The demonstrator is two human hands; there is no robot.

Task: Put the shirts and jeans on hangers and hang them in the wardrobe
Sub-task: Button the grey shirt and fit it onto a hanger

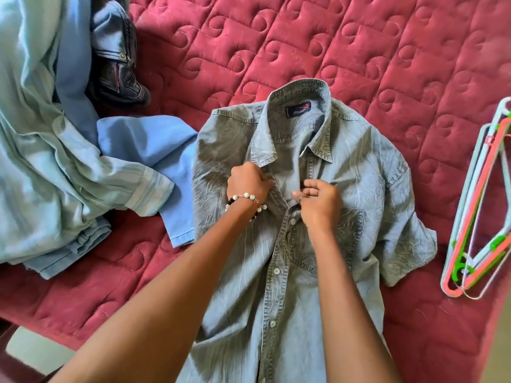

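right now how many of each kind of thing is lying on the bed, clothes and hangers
denim shirt, laid flat, both hands at its placket: 1
other shirts, light blue and pale striped: 2
jeans, dark, bunched top left: 1
hangers, overlapping stack, exact number unclear: at least 3
total: at least 7

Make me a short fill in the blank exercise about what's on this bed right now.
1. Both hands, left hand and right hand, pinch the grey-blue denim shirt near its ____.
2. The pastel plastic hangers lie to the shirt's ____.
3. The beaded bracelet sits on the ____ wrist.
4. The quilted bedspread is ____.

Missing: collar; right; left; red
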